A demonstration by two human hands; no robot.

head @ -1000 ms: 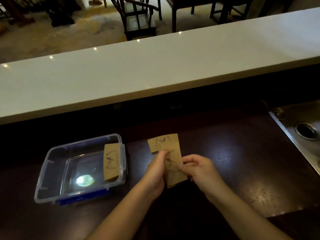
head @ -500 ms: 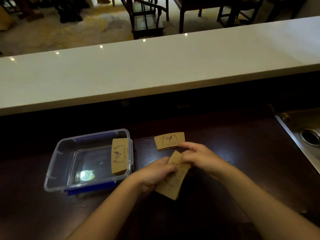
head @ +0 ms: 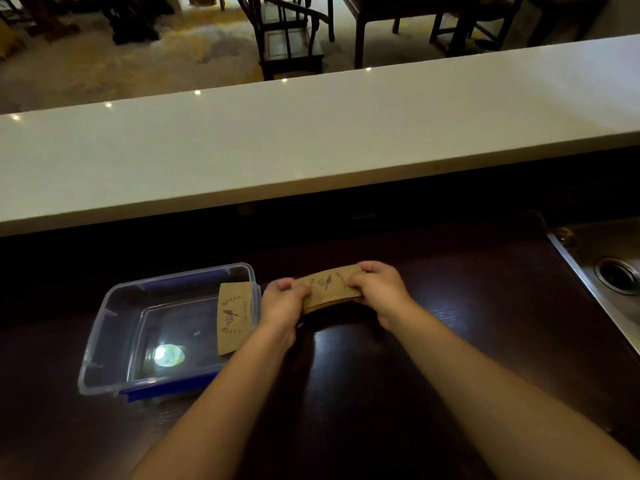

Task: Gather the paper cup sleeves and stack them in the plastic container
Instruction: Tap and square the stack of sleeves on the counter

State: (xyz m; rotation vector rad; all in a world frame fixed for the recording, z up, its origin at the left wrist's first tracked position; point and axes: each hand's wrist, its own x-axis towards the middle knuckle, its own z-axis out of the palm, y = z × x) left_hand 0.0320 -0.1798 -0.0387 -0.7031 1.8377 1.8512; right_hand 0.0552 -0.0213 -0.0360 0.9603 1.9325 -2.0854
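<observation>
A small stack of brown paper cup sleeves (head: 329, 287) with a printed bird lies flat on the dark wooden counter. My left hand (head: 282, 301) grips its left end and my right hand (head: 379, 289) grips its right end. To the left stands a clear plastic container (head: 104, 327) on a blue lid. One brown sleeve (head: 233, 318) leans upright against the container's right inner wall. A bright light reflection shows on the container's floor.
A white raised bar top (head: 311, 140) runs across behind the dark counter (head: 450, 306). A steel sink (head: 613, 271) with a drain sits at the right edge. Dark wooden chairs (head: 287, 36) stand on the floor beyond the bar.
Both hands carried the held sleeve forward and laid it onto the sleeve that was lying on the counter. They now grip the two together at either end.
</observation>
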